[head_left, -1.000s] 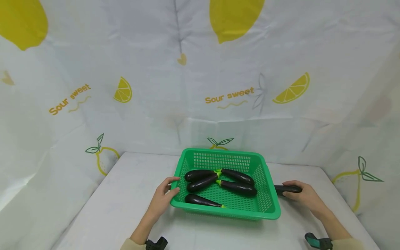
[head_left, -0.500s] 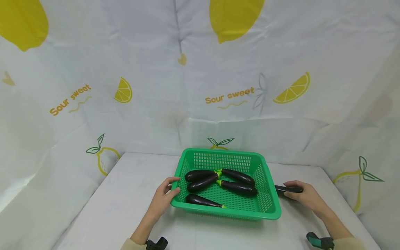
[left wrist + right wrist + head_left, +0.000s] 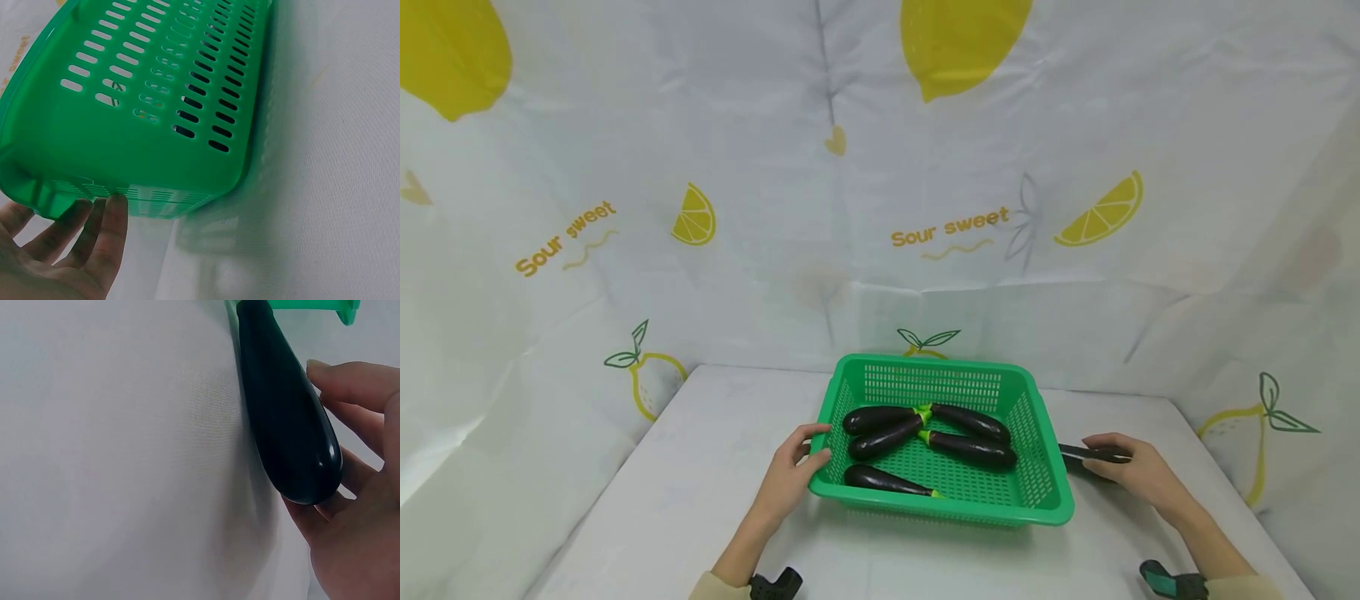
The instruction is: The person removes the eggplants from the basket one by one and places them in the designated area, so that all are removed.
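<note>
A green plastic basket [image 3: 951, 506] with slotted walls holds several glossy dark eggplants [image 3: 972, 451] with green stems. At its left end my left hand [image 3: 790, 475] grips the rim; the left wrist view shows the fingers [image 3: 106, 240] reaching up beneath the rim. Outside the basket's right end, another eggplant [image 3: 287, 412] lies low along the white surface, its narrow end toward the basket. My right hand [image 3: 1131, 475] holds it by the blunt end, the thumb along one side and the other fingers partly hidden behind it.
A white-covered table [image 3: 730, 425] carries the basket. A white curtain [image 3: 805, 192] printed with lemons hangs behind and at both sides. Black wrist mounts [image 3: 777, 583] sit on both forearms.
My right hand has shifted slightly to the right, along with the blunt end of the eggplant it holds. The left hand and basket stay in place.
</note>
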Demonstrator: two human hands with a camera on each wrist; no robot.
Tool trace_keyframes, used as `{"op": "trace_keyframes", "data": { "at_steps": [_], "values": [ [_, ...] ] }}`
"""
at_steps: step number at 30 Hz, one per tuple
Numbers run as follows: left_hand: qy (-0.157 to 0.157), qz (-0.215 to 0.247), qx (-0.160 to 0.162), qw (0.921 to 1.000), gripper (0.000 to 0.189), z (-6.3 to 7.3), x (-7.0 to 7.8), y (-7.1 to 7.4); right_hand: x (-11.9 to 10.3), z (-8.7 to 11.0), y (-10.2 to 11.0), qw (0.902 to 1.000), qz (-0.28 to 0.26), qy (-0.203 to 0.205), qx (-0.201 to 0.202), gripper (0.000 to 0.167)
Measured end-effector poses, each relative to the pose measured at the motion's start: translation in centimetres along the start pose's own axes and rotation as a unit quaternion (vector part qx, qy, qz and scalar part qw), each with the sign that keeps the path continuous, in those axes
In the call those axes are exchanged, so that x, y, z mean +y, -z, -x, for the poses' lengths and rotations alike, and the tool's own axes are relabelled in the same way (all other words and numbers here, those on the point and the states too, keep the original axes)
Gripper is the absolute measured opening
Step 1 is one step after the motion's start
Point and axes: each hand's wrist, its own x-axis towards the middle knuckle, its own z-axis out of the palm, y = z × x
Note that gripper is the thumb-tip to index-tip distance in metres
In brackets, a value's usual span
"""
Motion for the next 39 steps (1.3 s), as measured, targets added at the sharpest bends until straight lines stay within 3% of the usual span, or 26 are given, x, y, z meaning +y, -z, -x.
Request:
{"op": "trace_keyframes", "data": {
  "at_steps": [10,27,39],
  "values": [
    [-0.001,-0.003,-0.001,1.0,0.035,-0.1,-0.1,0.0,-1.3,0.5,0.5,0.9999,-0.004,0.009,0.01,0.057],
    [0.0,0.004,0.001,1.0,0.036,-0.1,-0.2,0.0,-6.1,1.6,2.3,0.9936,0.009,0.103,0.047,0.047],
    [0.003,0.0,0.001,1.0,0.036,-0.1,-0.1,-0.1,-10.5,2.5,2.3,0.9796,0.056,0.167,0.097,0.04]
  ]
}}
